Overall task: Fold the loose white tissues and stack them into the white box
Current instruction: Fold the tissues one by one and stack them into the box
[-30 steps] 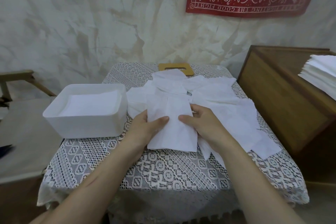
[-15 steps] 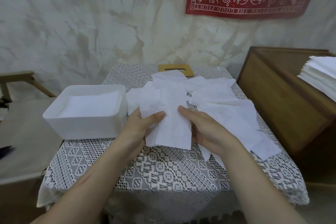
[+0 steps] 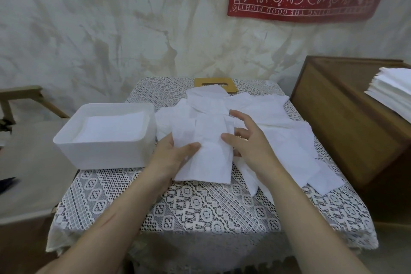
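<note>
A white tissue [image 3: 208, 151] hangs just above the lace-covered table, partly folded. My left hand [image 3: 172, 153] pinches its left edge, thumb on top and fingers underneath. My right hand [image 3: 246, 140] hovers at the tissue's right edge with fingers spread and relaxed, thumb touching the paper. Behind them lies a loose pile of white tissues [image 3: 266, 118] across the table's middle and right. The white box [image 3: 106, 151] stands at the table's left, with folded tissues stacked flat inside it.
A wooden slotted lid [image 3: 214, 84] lies at the table's far edge, partly under tissues. A wooden cabinet [image 3: 347, 122] stands to the right with a stack of white tissues [image 3: 393, 91] on top. A wooden chair frame is at the far left.
The tissue has been lifted off the table and its left part turned inward. My right hand has let go of its grip and spread its fingers.
</note>
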### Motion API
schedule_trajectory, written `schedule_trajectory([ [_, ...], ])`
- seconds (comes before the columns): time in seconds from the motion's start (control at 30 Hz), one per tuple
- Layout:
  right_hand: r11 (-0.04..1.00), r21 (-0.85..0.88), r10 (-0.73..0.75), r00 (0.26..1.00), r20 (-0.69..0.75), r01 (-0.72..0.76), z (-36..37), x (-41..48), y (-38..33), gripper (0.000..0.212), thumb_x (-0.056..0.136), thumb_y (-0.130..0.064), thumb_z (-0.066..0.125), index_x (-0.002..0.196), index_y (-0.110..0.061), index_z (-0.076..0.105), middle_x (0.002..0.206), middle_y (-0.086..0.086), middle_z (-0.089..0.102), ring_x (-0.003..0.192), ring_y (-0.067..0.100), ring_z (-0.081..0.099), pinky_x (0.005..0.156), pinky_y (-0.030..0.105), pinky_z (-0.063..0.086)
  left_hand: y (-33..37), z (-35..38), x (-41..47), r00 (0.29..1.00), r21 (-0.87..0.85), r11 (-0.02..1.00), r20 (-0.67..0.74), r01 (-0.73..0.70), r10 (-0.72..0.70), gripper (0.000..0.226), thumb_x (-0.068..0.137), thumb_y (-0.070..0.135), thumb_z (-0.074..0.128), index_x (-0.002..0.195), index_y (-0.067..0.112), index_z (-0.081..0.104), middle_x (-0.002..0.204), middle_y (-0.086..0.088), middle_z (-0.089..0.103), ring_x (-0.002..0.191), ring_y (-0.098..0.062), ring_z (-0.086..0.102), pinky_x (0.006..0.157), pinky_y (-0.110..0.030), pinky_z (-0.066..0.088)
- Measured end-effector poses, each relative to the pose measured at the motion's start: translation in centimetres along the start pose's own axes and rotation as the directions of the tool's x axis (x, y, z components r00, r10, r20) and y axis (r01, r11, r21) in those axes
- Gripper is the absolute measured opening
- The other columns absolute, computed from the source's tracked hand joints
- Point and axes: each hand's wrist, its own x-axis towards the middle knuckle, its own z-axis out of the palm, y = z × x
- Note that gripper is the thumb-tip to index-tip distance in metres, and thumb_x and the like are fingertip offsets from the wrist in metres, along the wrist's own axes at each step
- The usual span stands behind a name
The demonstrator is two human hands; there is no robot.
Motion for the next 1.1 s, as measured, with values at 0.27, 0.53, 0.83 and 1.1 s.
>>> schedule_trajectory([
  [0.27, 0.997, -0.073, 0.044, 0.996, 0.073, -0.038, -1.0, 0.1, -0.7, 0.019, 0.096, -0.01, 0.065, 0.112, -0.019, 0.066, 0.109, 0.004, 0.076, 0.09, 0.016, 0.073, 0.069, 0.028, 0.055, 0.3, 0.0, -0.4, 0.999, 0.101, 0.995, 0.048, -0.018, 0.014, 0.029, 0.091, 0.015, 0.075, 0.119, 0.018, 0.07, 0.108, 0.005, 0.08, 0.098, -0.015, 0.077, 0.084, -0.034, 0.059],
  [0.53, 0.994, -0.067, 0.093, 0.988, 0.12, -0.085, -1.7, -0.1, -0.8, 0.019, 0.092, -0.011, 0.071, 0.108, 0.0, 0.067, 0.108, 0.017, 0.074, 0.085, 0.019, 0.071, 0.068, 0.028, 0.056, 0.2, -0.1, -0.3, 0.998, 0.116, 0.992, 0.044, -0.043, 0.038, 0.029, 0.091, 0.019, 0.075, 0.119, 0.022, 0.069, 0.108, 0.008, 0.079, 0.098, -0.014, 0.077, 0.08, -0.032, 0.06],
  [0.83, 0.953, 0.055, 0.296, 0.955, 0.008, -0.296, -1.0, -0.3, -0.5, 0.022, 0.091, -0.013, 0.074, 0.111, -0.008, 0.067, 0.092, 0.012, 0.079, 0.072, 0.019, 0.073, 0.064, 0.028, 0.059, 0.0, 0.2, -0.2, 0.999, 0.058, 0.997, 0.028, -0.046, 0.044, 0.025, 0.093, 0.016, 0.074, 0.116, 0.023, 0.068, 0.105, 0.011, 0.08, 0.095, -0.011, 0.077, 0.075, -0.026, 0.061],
  [1.1, 0.981, -0.105, 0.158, 0.984, -0.079, -0.166, -1.0, -0.5, -0.2, 0.01, 0.097, -0.007, 0.065, 0.098, -0.002, 0.073, 0.085, 0.007, 0.077, 0.069, 0.016, 0.072, 0.061, 0.029, 0.06, 0.2, 0.3, -0.2, 0.999, -0.137, 0.99, -0.011, 0.042, -0.044, 0.024, 0.108, 0.034, 0.05, 0.124, 0.026, 0.067, 0.12, 0.008, 0.076, 0.112, -0.014, 0.072, 0.096, -0.038, 0.055],
])
